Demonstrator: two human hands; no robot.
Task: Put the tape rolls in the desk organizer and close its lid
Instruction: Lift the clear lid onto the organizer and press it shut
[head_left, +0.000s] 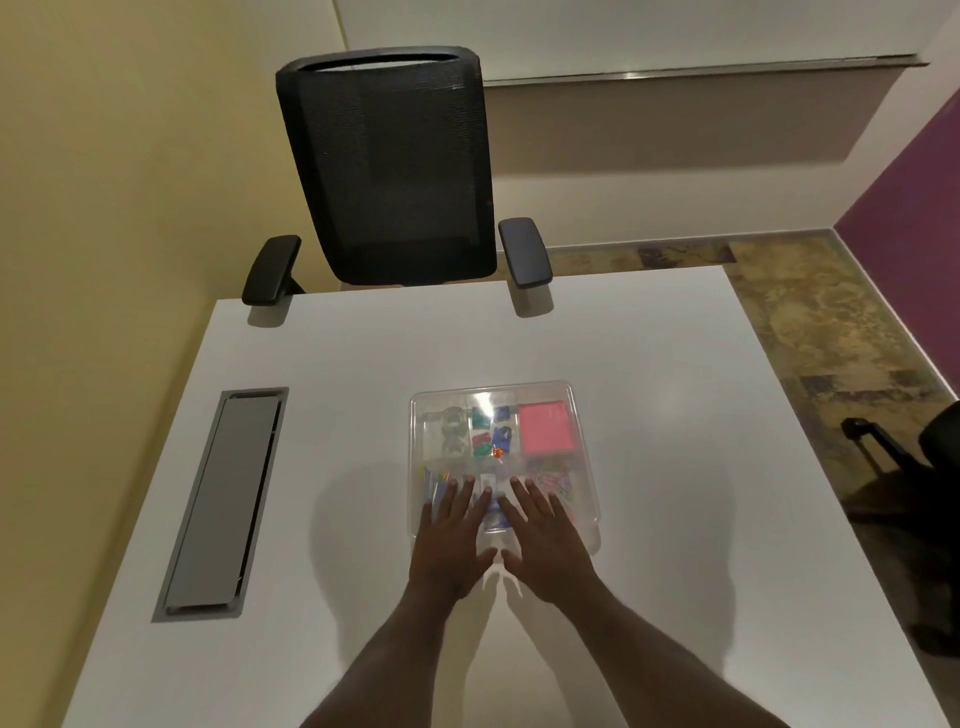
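A clear plastic desk organizer (582, 415) sits in the middle of the white desk, its transparent lid down over the compartments. Clear tape rolls (451, 431) lie in the far left compartment, seen through the lid. My left hand (451, 530) and my right hand (545, 530) rest flat, fingers spread, on the near part of the lid, side by side. Neither hand holds anything.
Through the lid I see coloured binder clips (491, 434), a pink note pad (545, 434) and paper clips (553, 480). A grey cable hatch (223, 499) is set into the desk (337, 374) at the left. A black mesh chair (389, 171) stands at the far edge.
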